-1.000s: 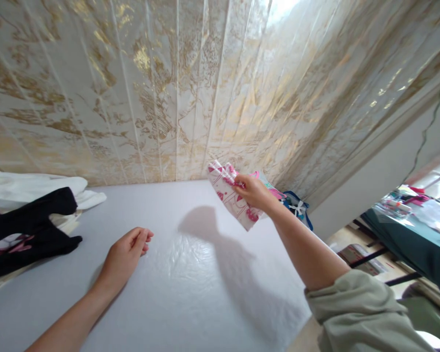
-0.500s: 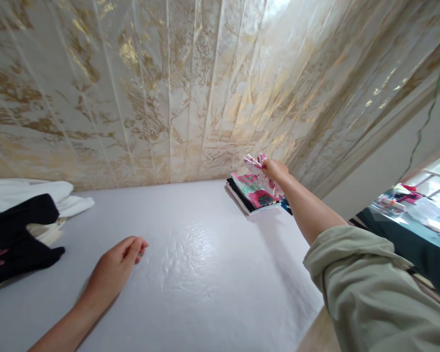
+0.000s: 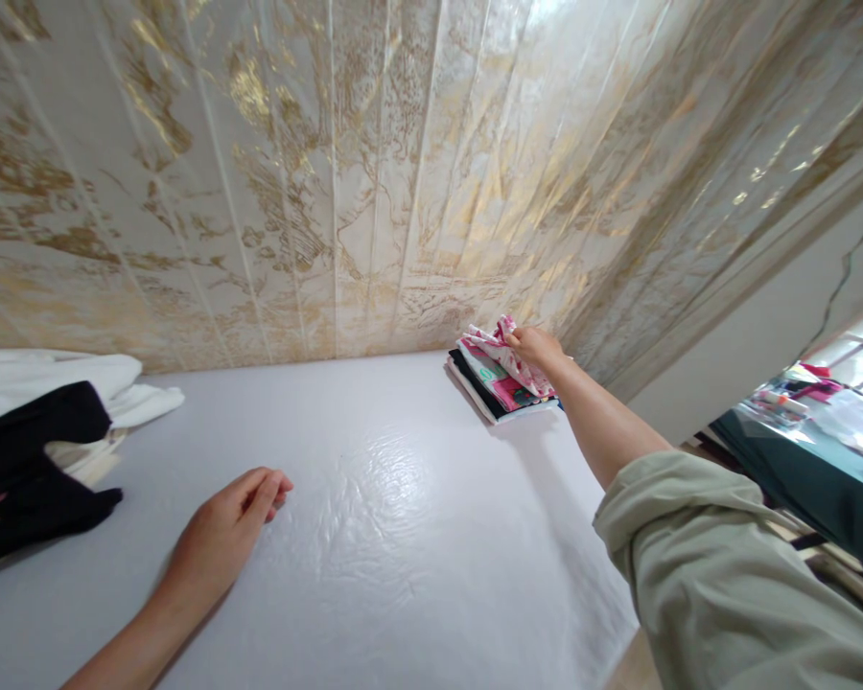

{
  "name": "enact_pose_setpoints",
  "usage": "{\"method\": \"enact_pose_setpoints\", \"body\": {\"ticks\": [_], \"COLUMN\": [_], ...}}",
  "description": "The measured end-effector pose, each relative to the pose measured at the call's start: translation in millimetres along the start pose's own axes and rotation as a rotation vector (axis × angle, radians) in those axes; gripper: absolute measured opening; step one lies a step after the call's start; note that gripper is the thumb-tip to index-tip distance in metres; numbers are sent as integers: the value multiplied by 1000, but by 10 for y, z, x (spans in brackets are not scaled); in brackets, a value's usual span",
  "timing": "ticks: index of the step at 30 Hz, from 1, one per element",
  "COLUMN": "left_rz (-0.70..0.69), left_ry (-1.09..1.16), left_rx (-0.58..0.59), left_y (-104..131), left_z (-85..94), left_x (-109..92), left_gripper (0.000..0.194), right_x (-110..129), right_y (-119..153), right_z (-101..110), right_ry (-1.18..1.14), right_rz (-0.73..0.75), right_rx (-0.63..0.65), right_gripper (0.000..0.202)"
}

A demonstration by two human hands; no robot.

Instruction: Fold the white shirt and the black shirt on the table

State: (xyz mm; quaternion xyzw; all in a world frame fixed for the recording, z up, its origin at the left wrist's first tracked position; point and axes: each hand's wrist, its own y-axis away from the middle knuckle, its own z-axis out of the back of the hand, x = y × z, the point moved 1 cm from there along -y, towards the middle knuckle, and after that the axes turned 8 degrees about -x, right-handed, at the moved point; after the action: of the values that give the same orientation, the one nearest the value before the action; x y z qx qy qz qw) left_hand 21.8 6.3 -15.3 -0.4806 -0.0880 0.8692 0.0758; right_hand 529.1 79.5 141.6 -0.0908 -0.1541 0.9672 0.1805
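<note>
Nearest, left hand [image 3: 224, 533] resting on the white table [image 3: 403, 537], fingers loosely curled, holding nothing, palm down. Far out beyond it and off to its right, right hand [image 3: 534, 347] at full reach, fingers closed on a folded pink-and-white printed cloth [image 3: 500, 353], set down on top of a small stack of folded clothes [image 3: 495, 391] just under the hand, at the table's far right corner against the wall. Judged from this: best to lower the cloth flat, square its edges with the stack below, press lightly to keep the fold from springing open, then let go without dragging the top layer; a pull sideways could shift the stack toward the table edge just right of the hand. Well to the left of the left hand, a black garment [image 3: 33, 474] lying over white cloth [image 3: 58, 379], unfolded. Table surface glossy, slightly wrinkled like a plastic sheet, with a bright sheen near the middle. Behind, wall panels [image 3: 374, 172] in cream with gold marbling. Far right of the right hand, a green-covered table [image 3: 805, 474] with small clutter, too blurred to name.
</note>
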Motion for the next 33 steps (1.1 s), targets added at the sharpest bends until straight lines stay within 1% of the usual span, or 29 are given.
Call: {"method": "enact_pose_setpoints", "body": {"ticks": [2,6,7,9,11,13,16,19,24,27,30,33], "left_rz": [1,-1,-1,1,1,-1,2,6,0,11,15,8], "left_ry": [0,3,4,2,0,0,-3,-8,-15,-10,-20,-33], "left_rx": [1,6,6,2,0,0,-4,-5,-11,-11,4,11], "left_y": [0,-6,-8,-11,-12,-11,-10,-10,-8,-9,-10,-6], "left_z": [-3,-11,-13,-18,-22,-25,-26,-24,-15,-11,-8,-7], "left_x": [24,26,21,19,28,42,52,32,-23,-30,-14,9], "left_gripper": [46,47,47,47,47,47,46,46,48,48,48,48], "right_x": [-50,-229,-285,-402,-523,-638,-776,-851,-855,-808,-708,-526], "right_y": [-19,-78,-87,-87,-53,9,112,177,242,309,331,244], "right_z": [-23,-103,-134,-209,-298,-391,-507,-571,-596,-586,-521,-416], "right_ry": [-35,-103,-118,-140,-151,-151,-142,-141,-154,-132,-91,-82], "right_rz": [-19,-22,-25,-49,-102,-171,-265,-322,-343,-366,-398,-348], "right_rx": [-9,-16,-19,-31,-45,-39,-4,18,-26,-15,-35,-83], "right_gripper": [44,32,33,43,52,54,42,33,38,35,41,47]}}
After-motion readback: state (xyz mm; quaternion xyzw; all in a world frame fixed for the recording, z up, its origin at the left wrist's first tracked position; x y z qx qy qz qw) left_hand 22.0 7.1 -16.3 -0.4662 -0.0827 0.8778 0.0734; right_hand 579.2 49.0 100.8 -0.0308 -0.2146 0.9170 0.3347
